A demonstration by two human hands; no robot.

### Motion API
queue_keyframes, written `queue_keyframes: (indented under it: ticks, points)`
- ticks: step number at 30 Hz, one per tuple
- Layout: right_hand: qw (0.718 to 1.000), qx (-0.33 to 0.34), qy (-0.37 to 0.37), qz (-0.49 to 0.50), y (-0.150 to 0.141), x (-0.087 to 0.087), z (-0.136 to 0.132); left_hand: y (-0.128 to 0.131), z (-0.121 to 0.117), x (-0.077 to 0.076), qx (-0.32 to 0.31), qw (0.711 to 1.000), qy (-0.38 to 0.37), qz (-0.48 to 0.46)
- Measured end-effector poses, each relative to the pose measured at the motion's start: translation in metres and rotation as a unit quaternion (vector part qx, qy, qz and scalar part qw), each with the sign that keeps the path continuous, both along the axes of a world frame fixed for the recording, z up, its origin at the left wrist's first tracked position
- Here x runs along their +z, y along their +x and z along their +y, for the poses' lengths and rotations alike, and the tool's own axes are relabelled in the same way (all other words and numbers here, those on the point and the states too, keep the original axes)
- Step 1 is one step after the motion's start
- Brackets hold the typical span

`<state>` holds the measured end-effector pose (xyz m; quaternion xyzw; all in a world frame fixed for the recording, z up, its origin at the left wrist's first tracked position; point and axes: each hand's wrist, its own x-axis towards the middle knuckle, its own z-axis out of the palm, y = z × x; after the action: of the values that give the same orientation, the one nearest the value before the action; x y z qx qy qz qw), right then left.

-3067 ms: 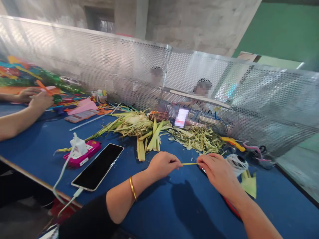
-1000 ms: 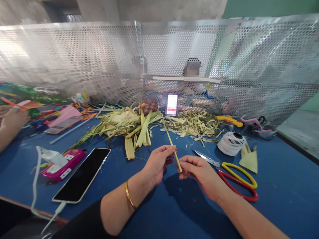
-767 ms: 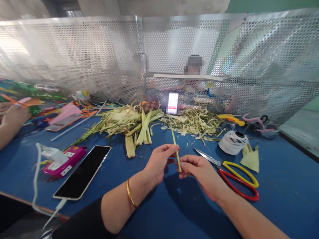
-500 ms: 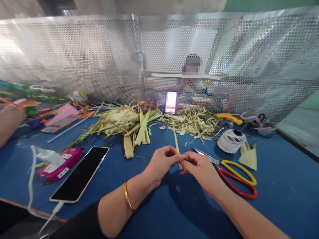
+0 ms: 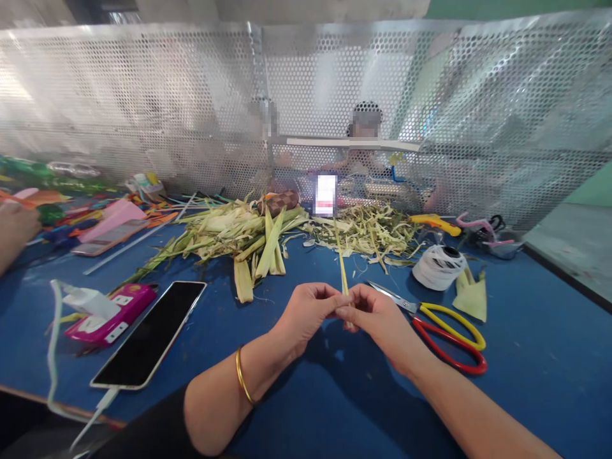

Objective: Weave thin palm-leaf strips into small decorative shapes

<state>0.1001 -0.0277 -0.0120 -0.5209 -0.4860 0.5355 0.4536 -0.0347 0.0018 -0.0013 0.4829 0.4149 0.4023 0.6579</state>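
Note:
Between my two hands stands a thin pale-green corn husk strip (image 5: 342,268), its long end pointing away from me toward the back. My left hand (image 5: 313,312) pinches it from the left, thumb and forefinger closed. From the right, my right hand (image 5: 370,315) pinches the same strip near its lower end, fingertips touching those of my left. Scissors (image 5: 415,308) with one yellow and one red handle lie just right of my right hand. Past my hands lie a pile of corn husks (image 5: 215,233) and a heap of shredded husk strips (image 5: 373,229).
A white thread spool (image 5: 437,271) and a husk piece (image 5: 471,296) sit at right. Left are a phone (image 5: 153,331) on a cable and a pink power strip (image 5: 112,315). A perforated metal screen (image 5: 191,108) closes the back. Another person's hand (image 5: 16,229) is far left.
My right thumb has shifted left across the strip, closer over my left fingertips. The strip leans slightly differently, and the whole view has drifted a little.

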Motion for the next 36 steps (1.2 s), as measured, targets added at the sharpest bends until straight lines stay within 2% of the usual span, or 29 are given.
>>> queue_keyframes:
  ticks: [11, 15, 19, 24, 29, 33, 36]
  points:
    - [0.995, -0.002, -0.045, 0.088, 0.0038, 0.0023, 0.0026, 0.0006, 0.0032, -0.0043, -0.002, 0.998, 0.052, 0.021]
    - [0.999, -0.027, 0.032, -0.023, 0.0039, -0.002, 0.004, 0.0012, 0.0036, -0.0058, 0.005, 0.996, 0.078, 0.037]
    - [0.971, -0.035, 0.129, -0.199, 0.0045, -0.0031, 0.0011, 0.001, 0.0031, -0.0065, 0.014, 0.995, 0.085, 0.059]
    - [0.952, 0.005, 0.157, -0.264, 0.0048, -0.0033, -0.0029, 0.0006, 0.0037, -0.0057, 0.028, 0.998, 0.051, 0.032]
    - [0.966, -0.022, 0.112, -0.232, 0.0067, -0.0032, 0.0014, 0.0, 0.0059, -0.0081, 0.024, 0.999, 0.03, 0.027]
    - [0.991, 0.004, 0.057, -0.122, 0.0059, -0.0005, 0.0038, -0.0012, 0.0068, -0.0095, 0.053, 0.998, 0.015, 0.02]
    - [0.995, 0.022, 0.035, -0.087, 0.0037, 0.0003, 0.0031, -0.0027, 0.0082, -0.0091, 0.082, 0.996, 0.011, 0.011]
